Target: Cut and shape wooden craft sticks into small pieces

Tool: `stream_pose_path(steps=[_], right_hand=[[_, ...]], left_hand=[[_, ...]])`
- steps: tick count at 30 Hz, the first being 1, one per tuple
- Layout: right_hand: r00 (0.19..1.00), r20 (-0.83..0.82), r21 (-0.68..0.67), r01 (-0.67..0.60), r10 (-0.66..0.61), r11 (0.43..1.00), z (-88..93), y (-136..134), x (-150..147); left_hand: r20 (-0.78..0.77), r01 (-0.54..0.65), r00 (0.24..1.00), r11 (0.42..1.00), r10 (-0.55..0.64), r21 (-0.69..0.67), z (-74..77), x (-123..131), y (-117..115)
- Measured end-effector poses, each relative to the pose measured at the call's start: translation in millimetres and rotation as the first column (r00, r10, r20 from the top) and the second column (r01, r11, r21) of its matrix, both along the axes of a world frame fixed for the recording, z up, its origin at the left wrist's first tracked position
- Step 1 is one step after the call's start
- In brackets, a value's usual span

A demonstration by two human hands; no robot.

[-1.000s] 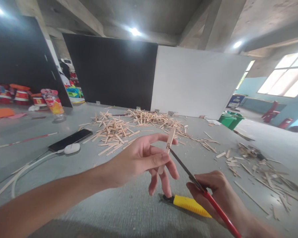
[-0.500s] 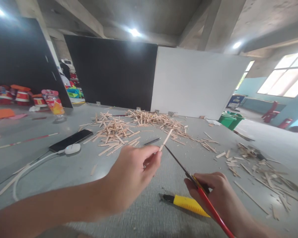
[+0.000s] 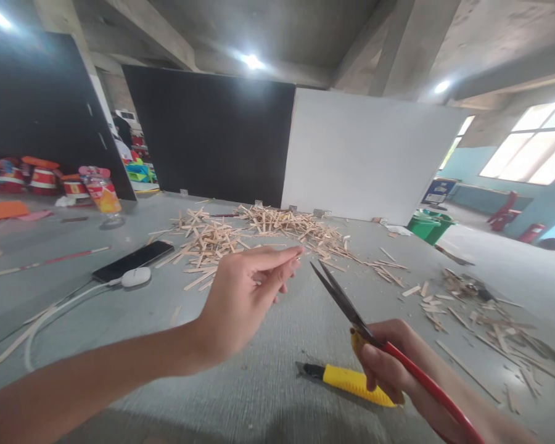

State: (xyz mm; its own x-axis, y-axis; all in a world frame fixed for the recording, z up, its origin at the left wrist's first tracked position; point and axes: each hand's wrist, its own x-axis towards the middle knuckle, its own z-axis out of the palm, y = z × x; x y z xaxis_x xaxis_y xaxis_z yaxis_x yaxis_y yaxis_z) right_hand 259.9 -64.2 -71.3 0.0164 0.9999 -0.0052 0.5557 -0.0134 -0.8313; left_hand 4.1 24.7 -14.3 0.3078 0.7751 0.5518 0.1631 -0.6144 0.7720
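My left hand [image 3: 247, 296] is closed in a pinch over the middle of the table. Only a tiny pale bit of a wooden stick [image 3: 298, 260] shows at the fingertips; the rest is hidden. In my right hand [image 3: 400, 364] is a pair of scissors [image 3: 342, 299] with red and yellow on its handles. Its dark blades point up and left, slightly apart, just right of the left fingertips and not touching them. Below lies a yellow utility knife [image 3: 356, 383], partly behind the right fingers. Beyond my left hand, many thin wooden sticks [image 3: 213, 237] lie heaped.
Left of the heap lie a black phone [image 3: 134, 261], a white charger [image 3: 136, 277] with its cable, and a drink bottle [image 3: 104, 197]. Wood scraps [image 3: 499, 333] are scattered at right. A black panel [image 3: 213, 135] and a white panel [image 3: 365, 154] stand along the back.
The stick that stuck out of my left pinch no longer shows at length. The left hand rose slightly; the scissors turned and their blades now show apart. The pen is now hidden behind the left hand.
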Motion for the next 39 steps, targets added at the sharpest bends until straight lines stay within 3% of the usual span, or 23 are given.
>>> stream_pose_path(steps=[3,7,11,15,18,20,31,39], right_hand=[[0.997,-0.003,0.0,0.079,-0.079,0.997,6.9,-6,-10],[0.99,0.037,0.075,0.135,-0.138,0.988,15.9,-10,-22],[0.994,0.096,0.071,0.044,-0.05,0.997,14.4,-3,-19],[0.974,0.183,-0.014,-0.134,0.134,0.991,11.4,6,-11],[0.963,0.219,-0.015,-0.157,0.157,0.987,10.6,8,-10],[0.956,0.243,-0.011,-0.166,0.164,0.986,9.9,8,-9],[0.946,0.313,0.11,-0.127,0.087,0.986,2.6,15,-6],[0.935,0.346,0.136,-0.13,0.075,0.982,-4.2,15,-4]], left_hand=[[0.055,0.046,0.998,0.996,-0.042,-0.079,2.0,1,2],[-0.011,0.086,0.996,0.968,-0.091,-0.234,3.5,2,-1],[-0.029,0.157,0.984,0.934,-0.176,-0.321,5.7,3,-4],[0.081,0.336,0.938,0.82,-0.338,-0.464,9.1,2,-3],[0.201,0.446,0.892,0.713,-0.405,-0.542,9.0,2,-1],[0.24,0.475,0.878,0.686,-0.415,-0.552,8.2,2,-1],[0.249,0.444,0.896,0.751,-0.367,-0.49,8.4,3,-1],[0.228,0.432,0.902,0.759,-0.367,-0.487,7.4,2,0]])
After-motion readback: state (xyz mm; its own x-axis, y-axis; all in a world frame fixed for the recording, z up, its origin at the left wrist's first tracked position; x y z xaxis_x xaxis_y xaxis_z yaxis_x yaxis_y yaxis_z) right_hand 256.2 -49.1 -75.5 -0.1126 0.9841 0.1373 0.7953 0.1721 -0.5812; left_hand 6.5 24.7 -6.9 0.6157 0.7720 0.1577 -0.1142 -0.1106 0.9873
